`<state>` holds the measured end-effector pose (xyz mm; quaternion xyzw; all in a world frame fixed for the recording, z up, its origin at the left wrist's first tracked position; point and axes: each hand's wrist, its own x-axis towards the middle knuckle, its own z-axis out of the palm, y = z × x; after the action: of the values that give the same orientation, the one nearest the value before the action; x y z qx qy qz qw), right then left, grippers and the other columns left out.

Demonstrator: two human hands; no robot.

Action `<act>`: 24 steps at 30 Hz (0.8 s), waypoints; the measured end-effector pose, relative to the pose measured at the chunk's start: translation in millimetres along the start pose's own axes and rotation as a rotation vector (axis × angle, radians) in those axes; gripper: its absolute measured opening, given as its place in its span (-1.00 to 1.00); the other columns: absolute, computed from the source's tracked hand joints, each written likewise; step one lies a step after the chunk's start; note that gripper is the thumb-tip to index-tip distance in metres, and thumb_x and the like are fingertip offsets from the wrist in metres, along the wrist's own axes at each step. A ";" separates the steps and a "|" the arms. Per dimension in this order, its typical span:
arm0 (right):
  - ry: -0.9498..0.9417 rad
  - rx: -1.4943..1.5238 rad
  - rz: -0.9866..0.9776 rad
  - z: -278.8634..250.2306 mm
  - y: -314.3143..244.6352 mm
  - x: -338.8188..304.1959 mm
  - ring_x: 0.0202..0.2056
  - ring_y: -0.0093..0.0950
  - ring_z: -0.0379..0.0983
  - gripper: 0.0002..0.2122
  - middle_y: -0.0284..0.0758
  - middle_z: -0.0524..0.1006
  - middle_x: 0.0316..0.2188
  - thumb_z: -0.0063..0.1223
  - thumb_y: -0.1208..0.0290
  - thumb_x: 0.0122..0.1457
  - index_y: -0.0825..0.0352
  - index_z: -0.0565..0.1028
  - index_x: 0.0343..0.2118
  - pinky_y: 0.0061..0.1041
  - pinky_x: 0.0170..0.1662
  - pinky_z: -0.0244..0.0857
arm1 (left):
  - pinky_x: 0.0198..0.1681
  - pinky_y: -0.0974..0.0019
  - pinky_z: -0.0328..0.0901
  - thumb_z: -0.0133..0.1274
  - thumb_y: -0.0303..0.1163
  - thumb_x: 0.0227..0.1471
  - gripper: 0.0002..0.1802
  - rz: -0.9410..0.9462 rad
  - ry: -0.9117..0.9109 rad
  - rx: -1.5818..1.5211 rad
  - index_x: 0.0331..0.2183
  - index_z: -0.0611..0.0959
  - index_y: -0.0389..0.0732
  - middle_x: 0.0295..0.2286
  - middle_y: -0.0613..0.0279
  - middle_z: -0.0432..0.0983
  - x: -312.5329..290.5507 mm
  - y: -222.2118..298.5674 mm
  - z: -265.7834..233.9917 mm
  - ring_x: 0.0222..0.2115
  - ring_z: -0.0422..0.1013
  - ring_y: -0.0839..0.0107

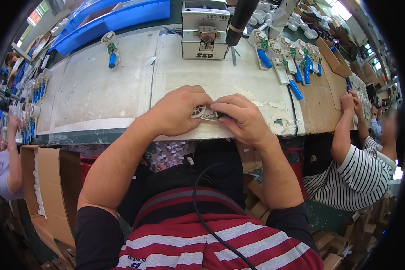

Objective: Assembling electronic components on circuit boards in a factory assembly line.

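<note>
Near the front edge of the bench, my two hands hold a small white plastic housing (pixel 209 116) with a round, slotted head between them. My left hand (pixel 177 111) is closed around the round end. The thumb and fingers of my right hand (pixel 244 118) pinch the other end, where a small dark piece (pixel 219 115) shows at the fingertips. What lies inside the housing is mostly hidden by my fingers. Farther off to the left lies a similar white housing (pixel 108 39), with a green circuit board and a blue cylindrical battery (pixel 112 60) attached.
A metal box-shaped device (pixel 205 31) stands at the back, beside a dark hanging tool (pixel 241 22). Several housings with blue batteries (pixel 264 58) lie back right. A blue bin (pixel 117 21) sits back left. Co-workers sit at both sides; an open cardboard box (pixel 54 189) stands lower left.
</note>
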<state>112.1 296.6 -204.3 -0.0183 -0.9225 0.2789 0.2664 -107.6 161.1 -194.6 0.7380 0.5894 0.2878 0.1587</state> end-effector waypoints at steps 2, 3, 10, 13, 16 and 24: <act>-0.004 0.018 -0.002 0.3 3.0 -0.5 -0.04 -0.14 0.57 -0.62 -0.22 0.65 -0.07 0.32 0.60 0.06 0.27 0.66 -0.01 -0.20 0.05 0.47 | 0.03 0.05 0.43 0.30 -0.49 -0.14 -0.59 0.005 0.004 -0.011 -0.14 0.70 -0.23 -0.19 0.06 0.60 -0.6 2.1 -2.6 -0.08 0.52 -0.03; -0.002 -0.004 0.007 0.1 7.4 -1.3 -0.04 -0.14 0.57 -0.62 -0.22 0.65 -0.07 0.32 0.60 0.06 0.27 0.66 -0.01 -0.20 0.05 0.47 | 0.00 0.07 0.43 0.31 -0.48 -0.12 -0.60 -0.010 -0.012 -0.007 -0.14 0.71 -0.25 -0.20 0.06 0.61 -0.3 1.0 -4.2 -0.10 0.53 -0.01; -0.029 0.117 0.040 -1.2 9.2 0.8 -0.01 -0.16 0.59 -0.62 -0.20 0.65 -0.07 0.33 0.65 0.10 0.31 0.66 0.03 -0.27 0.06 0.48 | -0.10 0.14 0.46 0.32 -0.40 -0.01 -0.72 -0.289 0.052 -0.103 -0.20 0.77 -0.25 -0.27 0.04 0.64 3.0 15.6 5.9 -0.22 0.58 0.09; -0.029 0.142 0.077 -2.1 8.4 0.4 -0.04 -0.16 0.59 -0.66 -0.22 0.64 -0.11 0.35 0.57 0.11 0.25 0.66 -0.01 -0.25 0.03 0.49 | -0.08 0.13 0.46 0.30 -0.39 -0.01 -0.76 -0.345 0.091 -0.096 -0.25 0.78 -0.26 -0.27 0.04 0.65 4.7 18.2 10.6 -0.22 0.58 0.09; -0.049 0.116 0.109 -3.6 5.3 2.7 -0.10 -0.17 0.59 -0.69 -0.22 0.63 -0.15 0.36 0.53 0.12 0.26 0.66 -0.05 -0.26 -0.03 0.49 | -0.08 0.12 0.46 0.30 -0.38 -0.03 -0.74 -0.404 0.072 0.007 -0.25 0.78 -0.27 -0.27 0.04 0.65 8.3 27.5 10.3 -0.22 0.58 0.07; 0.015 0.116 0.098 -1.2 5.3 -2.7 -0.17 -0.17 0.61 -0.73 -0.24 0.63 -0.18 0.38 0.49 0.13 0.29 0.67 -0.09 -0.26 -0.08 0.49 | -0.07 0.10 0.45 0.30 -0.39 -0.04 -0.72 -0.437 0.080 -0.039 -0.23 0.77 -0.26 -0.26 0.01 0.65 10.3 29.1 13.8 -0.19 0.57 0.05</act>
<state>114.4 301.2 -207.5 -0.0500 -0.9008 0.3442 0.2598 -75.1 165.1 -186.3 0.5776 0.7353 0.2870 0.2080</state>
